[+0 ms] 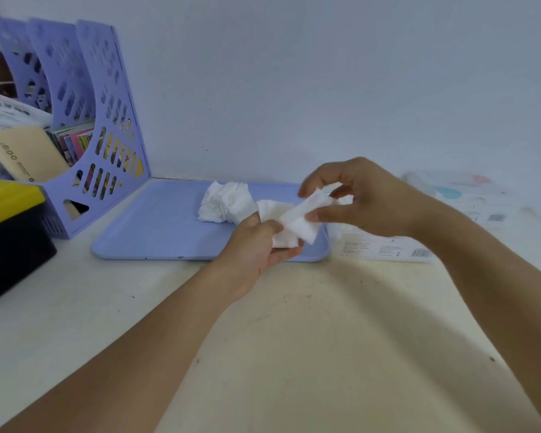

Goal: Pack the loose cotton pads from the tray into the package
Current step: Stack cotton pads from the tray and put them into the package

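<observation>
Both hands grip pads above the tray [156, 232]: left hand [256, 242] a stack [270, 214], right hand [366, 201] one pad [303, 218]. The package [384, 246] print is unreadable.

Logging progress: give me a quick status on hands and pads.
Left hand and right hand both grip pads. Pile remains on tray. Package beside tray, unobstructed.

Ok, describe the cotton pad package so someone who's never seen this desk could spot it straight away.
Start at the lilac tray in the middle of the white desk. Just past its right edge, partly hidden behind the right hand, lies the package, a flat, clear plastic wrapper. It lies limp on the desk and bears small printed text and a barcode, unlike the fluffy white cotton pads heaped on the tray.
</observation>
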### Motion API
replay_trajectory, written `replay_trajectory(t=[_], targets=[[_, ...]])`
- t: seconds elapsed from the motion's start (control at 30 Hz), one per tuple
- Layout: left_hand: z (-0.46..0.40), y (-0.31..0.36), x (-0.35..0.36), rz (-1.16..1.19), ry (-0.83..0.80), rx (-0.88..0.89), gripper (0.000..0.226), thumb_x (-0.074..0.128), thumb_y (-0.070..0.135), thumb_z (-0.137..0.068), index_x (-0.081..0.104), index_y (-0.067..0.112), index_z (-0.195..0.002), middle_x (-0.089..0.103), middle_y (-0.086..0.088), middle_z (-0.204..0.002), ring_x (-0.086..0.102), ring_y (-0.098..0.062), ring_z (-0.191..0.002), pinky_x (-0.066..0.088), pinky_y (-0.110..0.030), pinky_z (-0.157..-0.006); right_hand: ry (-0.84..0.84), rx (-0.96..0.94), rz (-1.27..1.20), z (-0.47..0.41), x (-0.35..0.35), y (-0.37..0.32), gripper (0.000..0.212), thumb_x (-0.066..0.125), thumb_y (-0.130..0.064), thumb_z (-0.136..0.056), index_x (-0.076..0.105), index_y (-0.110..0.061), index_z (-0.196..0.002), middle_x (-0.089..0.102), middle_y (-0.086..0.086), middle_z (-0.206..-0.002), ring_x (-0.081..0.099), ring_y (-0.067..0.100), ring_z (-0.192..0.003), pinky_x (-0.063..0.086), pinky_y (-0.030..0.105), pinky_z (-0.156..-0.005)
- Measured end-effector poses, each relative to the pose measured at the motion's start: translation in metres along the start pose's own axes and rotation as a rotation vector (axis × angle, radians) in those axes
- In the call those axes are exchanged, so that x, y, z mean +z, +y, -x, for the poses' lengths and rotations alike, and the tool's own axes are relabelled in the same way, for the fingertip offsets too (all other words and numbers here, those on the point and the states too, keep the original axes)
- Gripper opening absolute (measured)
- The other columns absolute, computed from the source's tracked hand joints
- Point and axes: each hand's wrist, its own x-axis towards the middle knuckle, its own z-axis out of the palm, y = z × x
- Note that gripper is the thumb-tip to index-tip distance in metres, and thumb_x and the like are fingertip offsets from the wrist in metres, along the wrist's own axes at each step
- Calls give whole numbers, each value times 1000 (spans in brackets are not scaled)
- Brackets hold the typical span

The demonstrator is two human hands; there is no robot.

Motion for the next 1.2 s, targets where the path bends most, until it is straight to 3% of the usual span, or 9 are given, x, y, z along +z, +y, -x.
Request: replay_trajectory(t=[0.13,0.27,0.43,0.6,0.67,0.73,0.83,1.0,1.2], targets=[[3,4,0,-10,-59,-14,36,41,-1,-101,61,8,-130,70,-11,-125,70,-23,-108,62,-32,-77,-169,20,-113,2,-9,-14,12,77,-1,-85,72,-6,-95,76,-4,-85,69,6,-75,50,15,-71],[7,3,4,13,-181,-58,39,36,5,-103,59,8,-134,68,-16,-129,69,-28,-110,62,-36,-80,-160,41,-28,-1,7,-6,3,74,-8,-90,72,-6,-90,70,1,-74,58,3,-63,42,9,-63],[4,2,2,110,-214,-120,46,29,24,-104,55,8,-139,63,-22,-134,65,-32,-117,60,-43,-87,-199,83,11,-1,10,-1,21,70,-7,-93,63,-18,-76,56,-17,-58,52,1,-56,37,7,-58],[2,-1,3,124,-157,-135,41,29,23,-108,56,7,-134,65,-18,-132,65,-31,-121,59,-46,-89,-218,133,24,-1,10,2,38,71,-9,-92,57,-30,-64,53,-20,-53,49,1,-53,36,8,-56],[3,0,4,112,-158,-137,41,30,22,-108,56,6,-135,66,-17,-131,65,-30,-120,61,-45,-87,-228,139,26,0,11,2,28,71,-11,-93,64,-26,-70,57,-17,-58,49,1,-56,36,9,-58],[4,1,5,92,-162,-139,40,31,23,-109,57,7,-135,68,-15,-130,68,-26,-116,61,-42,-85,-248,145,18,1,11,5,11,69,-15,-95,72,-12,-84,66,4,-72,50,4,-62,39,13,-61],[5,2,4,65,-164,-132,40,32,24,-109,57,8,-135,68,-13,-129,70,-21,-112,62,-38,-81,-250,139,-24,2,9,11,15,65,-15,-97,71,-1,-97,67,22,-94,59,28,-79,48,30,-75],[4,1,4,55,-159,-92,39,37,26,-110,56,8,-138,65,-14,-134,66,-32,-120,60,-39,-88,-151,124,45,-1,21,14,3,71,-10,-92,71,-11,-94,63,-9,-78,52,2,-68,40,12,-66],[6,3,6,92,-196,-79,45,48,39,-103,57,10,-136,70,-13,-127,69,-34,-112,61,-41,-87,42,153,34,-3,36,20,54,73,-15,-89,49,-31,-136,52,-9,-131,53,6,-111,43,9,-79]])
